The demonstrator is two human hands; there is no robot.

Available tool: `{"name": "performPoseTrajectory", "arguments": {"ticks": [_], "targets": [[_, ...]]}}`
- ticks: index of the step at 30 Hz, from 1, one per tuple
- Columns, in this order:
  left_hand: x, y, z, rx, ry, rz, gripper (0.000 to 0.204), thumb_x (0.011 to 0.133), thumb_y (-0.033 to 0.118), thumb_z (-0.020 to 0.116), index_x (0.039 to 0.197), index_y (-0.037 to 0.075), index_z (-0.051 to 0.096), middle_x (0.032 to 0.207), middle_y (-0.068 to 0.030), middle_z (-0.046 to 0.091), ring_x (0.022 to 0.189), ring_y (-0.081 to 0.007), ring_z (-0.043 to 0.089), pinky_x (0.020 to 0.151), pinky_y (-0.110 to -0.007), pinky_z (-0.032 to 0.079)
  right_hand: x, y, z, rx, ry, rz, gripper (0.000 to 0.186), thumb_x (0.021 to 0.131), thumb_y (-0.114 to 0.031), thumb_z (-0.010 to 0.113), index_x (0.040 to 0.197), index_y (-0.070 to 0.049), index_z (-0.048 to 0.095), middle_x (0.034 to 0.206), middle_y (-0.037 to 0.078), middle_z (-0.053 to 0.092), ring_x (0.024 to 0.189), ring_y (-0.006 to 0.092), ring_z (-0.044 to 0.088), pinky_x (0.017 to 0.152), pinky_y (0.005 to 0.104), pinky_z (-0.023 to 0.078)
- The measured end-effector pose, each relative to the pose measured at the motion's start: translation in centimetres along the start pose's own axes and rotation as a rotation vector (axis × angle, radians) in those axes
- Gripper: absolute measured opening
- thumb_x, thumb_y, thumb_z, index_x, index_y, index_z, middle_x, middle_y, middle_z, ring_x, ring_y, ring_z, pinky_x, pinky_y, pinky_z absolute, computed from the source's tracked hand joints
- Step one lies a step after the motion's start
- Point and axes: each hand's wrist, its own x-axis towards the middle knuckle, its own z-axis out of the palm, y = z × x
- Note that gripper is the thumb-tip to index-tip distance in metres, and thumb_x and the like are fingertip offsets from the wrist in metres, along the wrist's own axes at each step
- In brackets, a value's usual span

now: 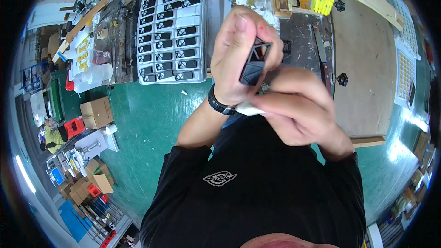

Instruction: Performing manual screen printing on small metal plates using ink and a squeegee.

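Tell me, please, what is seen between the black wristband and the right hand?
In the head view, a blurred white piece, perhaps cloth or paper, shows between the black wristband and the right hand, which seems to pinch it.

Parts (186, 53) lie in rows in the tray (188, 19) left of the left hand (228, 57).

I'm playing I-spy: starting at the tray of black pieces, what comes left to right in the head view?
Tray of black pieces, left hand, knife, black knob beside the knife, far-right tray of yellow pieces.
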Motion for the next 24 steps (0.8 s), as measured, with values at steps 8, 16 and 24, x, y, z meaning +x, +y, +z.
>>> {"name": "performPoseTrajectory", "arguments": {"ticks": [8, 16, 24], "targets": [[-0.1, 0.1, -0.1, -0.183, -0.136, -0.078, 0.035, 0.118, 0.038, 0.041, 0.102, 0.009, 0.053, 0.061, -0.0054, 0.052, 0.044, -0.0099, 0.034, 0.046, -0.027, 0.026, -1.6, -0.1, -0.8, 0.066, -0.012, 0.146, 0.023, 0.083, 0.007, 0.077, 0.105, -0.001, 0.076, 0.102, 0.010, 0.064, 0.076, 0.0186, 0.057, 0.067, 0.0285, 0.049], [-0.3, 0.0, -0.5, -0.180, -0.121, -0.087, 0.034, 0.118, 0.037, 0.041, 0.103, 0.009, 0.054, 0.060, -0.0048, 0.050, 0.045, -0.0100, 0.035, 0.047, -0.027, 0.026, -2.2, 0.0, 0.2, 0.125, 0.017, 0.178, 0.024, 0.082, 0.008, 0.076, 0.105, -0.001, 0.076, 0.101, 0.010, 0.065, 0.074, 0.0180, 0.056, 0.065, 0.0280, 0.048], [-0.9, 0.0, -1.0, -0.171, -0.081, -0.070, 0.034, 0.118, 0.037, 0.041, 0.104, 0.008, 0.054, 0.061, -0.0045, 0.050, 0.046, -0.0103, 0.037, 0.047, -0.027, 0.027, -2.9, 0.1, 0.5, 0.141, -0.008, 0.216, 0.024, 0.082, 0.008, 0.076, 0.104, -0.001, 0.076, 0.099, 0.010, 0.065, 0.071, 0.0178, 0.055, 0.062, 0.0274, 0.046]]}}
